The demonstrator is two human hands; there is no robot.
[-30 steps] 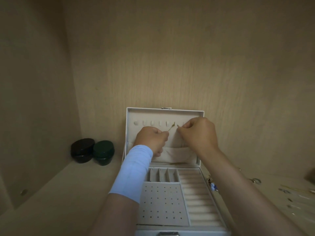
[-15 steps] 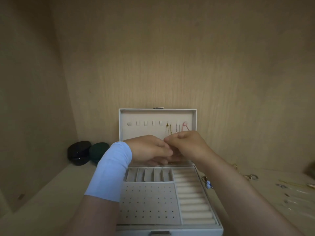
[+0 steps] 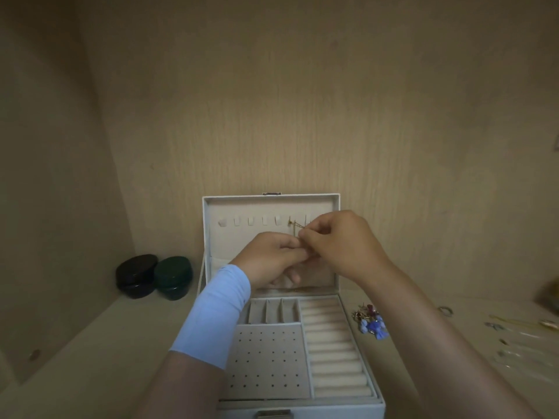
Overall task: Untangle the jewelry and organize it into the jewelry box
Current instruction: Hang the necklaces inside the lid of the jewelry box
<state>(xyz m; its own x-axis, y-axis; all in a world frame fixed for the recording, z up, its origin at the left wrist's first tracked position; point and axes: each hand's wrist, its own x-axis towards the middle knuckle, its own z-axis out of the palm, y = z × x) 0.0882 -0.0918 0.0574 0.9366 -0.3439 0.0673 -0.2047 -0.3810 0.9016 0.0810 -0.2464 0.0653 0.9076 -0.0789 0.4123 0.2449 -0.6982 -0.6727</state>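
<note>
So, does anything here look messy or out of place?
Yes: a tangled clump with blue pieces lies on the shelf right of the jewelry box, and blurred small pieces are scattered farther right. The left hand and right hand pinch a gold chain by the lid's hooks.

Most of the gold chain (image 3: 298,225) is hidden, and the loose jewelry (image 3: 496,326) far right is blurred

A white, open jewelry box (image 3: 338,410) sits on a pale shelf (image 3: 115,358). Before its upright lid, the left hand (image 3: 269,258) and right hand (image 3: 341,243) meet, pinching a thin gold chain (image 3: 294,227). A blue beaded cluster (image 3: 373,326) lies just right of the box.
</note>
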